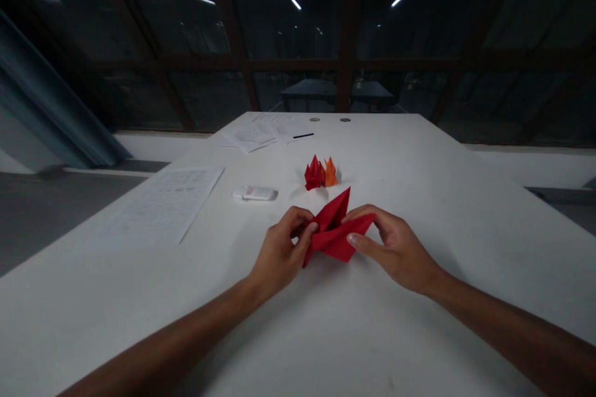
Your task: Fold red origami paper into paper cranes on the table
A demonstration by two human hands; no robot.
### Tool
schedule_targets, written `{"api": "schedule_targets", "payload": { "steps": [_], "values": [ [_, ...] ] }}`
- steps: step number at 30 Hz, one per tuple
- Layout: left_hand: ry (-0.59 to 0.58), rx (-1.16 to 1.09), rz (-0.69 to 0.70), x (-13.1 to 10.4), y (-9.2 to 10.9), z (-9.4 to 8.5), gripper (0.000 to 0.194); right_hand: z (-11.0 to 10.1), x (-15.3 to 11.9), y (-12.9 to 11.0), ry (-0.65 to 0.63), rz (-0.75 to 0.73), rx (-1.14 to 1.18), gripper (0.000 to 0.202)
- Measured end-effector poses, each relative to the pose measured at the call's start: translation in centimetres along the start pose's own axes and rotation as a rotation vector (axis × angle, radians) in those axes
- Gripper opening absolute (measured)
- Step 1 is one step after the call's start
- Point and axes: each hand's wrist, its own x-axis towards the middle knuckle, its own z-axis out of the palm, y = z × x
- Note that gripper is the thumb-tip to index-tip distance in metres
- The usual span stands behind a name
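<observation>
One view only, from your head, facing forward and down along the worktop [442, 198]; your hands, left [282, 251] and right [403, 254], show near, just below centre; dark windows [293, 31] stand beyond.

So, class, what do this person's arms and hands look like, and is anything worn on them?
The bare, ungloved left hand and bare, ungloved right hand have no visible rings, though parts are hidden. The slim, bare left forearm and slim, bare right forearm show no sleeve, watch or bracelet.

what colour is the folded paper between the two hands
The folded paper is plain red, seen in the head view.
</observation>
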Motion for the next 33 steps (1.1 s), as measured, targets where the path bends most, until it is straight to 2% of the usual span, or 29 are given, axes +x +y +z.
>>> {"api": "schedule_targets", "payload": {
  "steps": [5, 8, 11, 15, 18, 21, 24, 29, 33],
  "values": [
    [-0.065, -0.338, -0.146, 0.3, -0.1, 0.0, 0.019, -0.1, -0.5, -0.1, -0.056, 0.005, 0.038, 0.009],
    [-0.078, -0.507, -0.194, 0.5, 0.0, 0.0, 0.025, -0.3, -0.8, -0.4, -0.098, -0.091, -0.094, 0.009],
    [-0.076, -0.537, -0.179, 0.5, 0.0, -0.1, 0.027, -0.3, -0.9, -0.5, -0.121, -0.182, -0.186, 0.009],
    [-0.075, -0.385, -0.118, 0.1, 0.3, -0.3, 0.023, 0.0, -0.9, -0.8, -0.093, -0.120, -0.170, 0.011],
    [-0.091, -0.229, -0.064, -0.1, 0.8, -0.5, 0.031, 0.1, -0.8, -1.2, -0.084, -0.102, -0.147, 0.011],
    [-0.159, -0.103, -0.036, -0.2, 1.6, -0.6, 0.044, 0.3, -1.0, -1.8, -0.142, -0.216, -0.164, 0.014],
    [-0.181, -0.037, -0.019, -0.2, 2.3, -0.6, 0.042, 0.6, -1.3, -2.3, -0.209, -0.327, -0.200, 0.022],
    [-0.101, 0.131, 0.072, -0.2, 3.0, -0.8, 0.046, 1.0, -1.8, -2.9, -0.248, -0.508, -0.350, 0.022],
    [0.008, 0.237, 0.132, -0.3, 3.5, -1.0, 0.055, 1.3, -2.1, -3.4, -0.179, -0.638, -0.556, 0.018]
  ]
}}
